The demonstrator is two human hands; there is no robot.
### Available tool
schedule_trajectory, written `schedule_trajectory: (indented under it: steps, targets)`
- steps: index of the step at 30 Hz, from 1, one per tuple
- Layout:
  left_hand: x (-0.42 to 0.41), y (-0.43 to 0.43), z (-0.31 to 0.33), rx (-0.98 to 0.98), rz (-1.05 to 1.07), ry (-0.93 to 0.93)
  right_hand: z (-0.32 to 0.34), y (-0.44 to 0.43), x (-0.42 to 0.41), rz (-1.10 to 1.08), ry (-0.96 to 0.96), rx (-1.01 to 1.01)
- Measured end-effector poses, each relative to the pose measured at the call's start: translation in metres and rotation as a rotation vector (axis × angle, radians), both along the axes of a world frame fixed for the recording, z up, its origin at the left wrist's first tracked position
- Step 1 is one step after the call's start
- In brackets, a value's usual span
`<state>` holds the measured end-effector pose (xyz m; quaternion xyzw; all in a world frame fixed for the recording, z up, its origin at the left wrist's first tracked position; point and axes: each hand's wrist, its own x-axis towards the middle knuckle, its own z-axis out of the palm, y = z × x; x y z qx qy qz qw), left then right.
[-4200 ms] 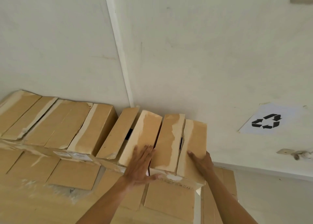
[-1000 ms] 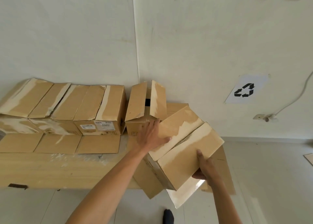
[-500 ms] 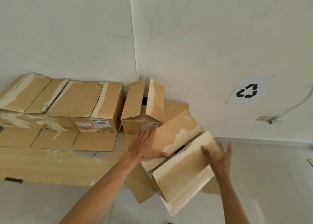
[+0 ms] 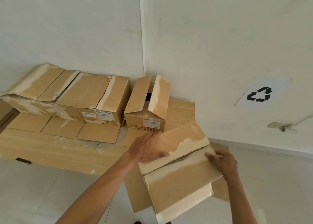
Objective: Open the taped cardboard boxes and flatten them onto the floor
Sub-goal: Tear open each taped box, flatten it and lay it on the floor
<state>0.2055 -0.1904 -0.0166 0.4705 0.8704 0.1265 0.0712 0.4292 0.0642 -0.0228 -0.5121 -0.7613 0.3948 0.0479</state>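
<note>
A brown cardboard box (image 4: pixel 179 183) with torn, pale tape marks on its top flaps is held off the right end of the wooden table, tilted toward me. My left hand (image 4: pixel 145 149) lies flat on its far top flap, thumb at the flap's edge. My right hand (image 4: pixel 221 161) grips the right end of the near flap beside the centre seam, which gapes slightly. A loose bottom flap hangs below the box.
A row of similar boxes (image 4: pixel 71 91) stands on the wooden table (image 4: pixel 50 152) against the white wall, with one box (image 4: pixel 149 105) apart at the right, its flaps raised. A recycling sign (image 4: pixel 259 94) is on the wall. White tiled floor (image 4: pixel 279 181) lies below.
The box came off the table end and lowered toward me. My right hand shifted from under its right side to the top flap near the seam. My left hand stayed on the far flap.
</note>
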Motion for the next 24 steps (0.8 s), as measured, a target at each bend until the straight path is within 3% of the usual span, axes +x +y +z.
schedule_trajectory:
  steps: [5, 10, 13, 16, 19, 22, 24]
  targets:
    - [0.02, -0.001, -0.047, -0.178, 0.057, -0.099, -0.017, -0.011, 0.01, -0.143, -0.146, 0.007]
    - [0.042, -0.001, -0.062, -0.152, 0.371, -0.07, -0.031, -0.017, 0.01, -0.176, -0.101, -0.007]
    - [0.054, -0.004, -0.051, -0.044, 0.628, -0.356, -0.034, -0.014, 0.012, -0.178, -0.114, -0.021]
    - [0.062, -0.019, -0.049, 0.004, 0.435, -0.453, -0.034, -0.012, 0.013, -0.172, -0.137, -0.028]
    - [0.06, -0.033, -0.054, -0.166, 0.192, -0.414, -0.032, -0.016, 0.01, -0.119, -0.158, -0.03]
    - [0.053, -0.034, -0.051, -0.177, 0.18, -0.442, -0.033, -0.017, 0.004, -0.069, -0.168, -0.05]
    - [0.044, -0.032, -0.034, -0.146, 0.192, -0.558, -0.031, -0.017, -0.002, -0.052, -0.144, -0.088]
